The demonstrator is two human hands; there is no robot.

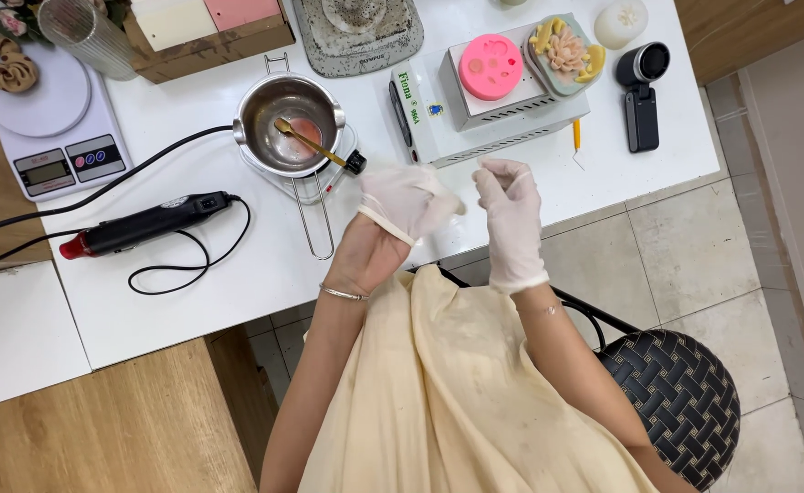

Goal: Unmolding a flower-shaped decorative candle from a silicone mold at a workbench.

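Wearing thin, wrinkled white gloves, both hands hover over the near edge of the white table (238, 283). The left hand (402, 205) has its glove (411, 196) only partly on: the cuff sits bunched across the palm, heel and wrist left bare, a slim metal bangle (343, 293) below. The right hand (510, 215) is gloved to the wrist, its fingers (493, 173) curled toward the left; whether they pinch the loose latex I cannot tell. Neither hand clamps any tool.

Just beyond the left hand stands a small round steel pot (291, 123) on a wire stand, pink melt pooled in its bottom, a gold spoon (315, 146) leaning inside. A black heat gun (146, 224) with a red nozzle lies to the left, its cord looped. A boxy white hotplate (484, 110) carries a round pink mould (490, 67) and a tray with a peach flower shape (564, 50). A white digital scale (55, 123) sits at the far left, and a woven black stool (685, 402) stands beneath the right arm.
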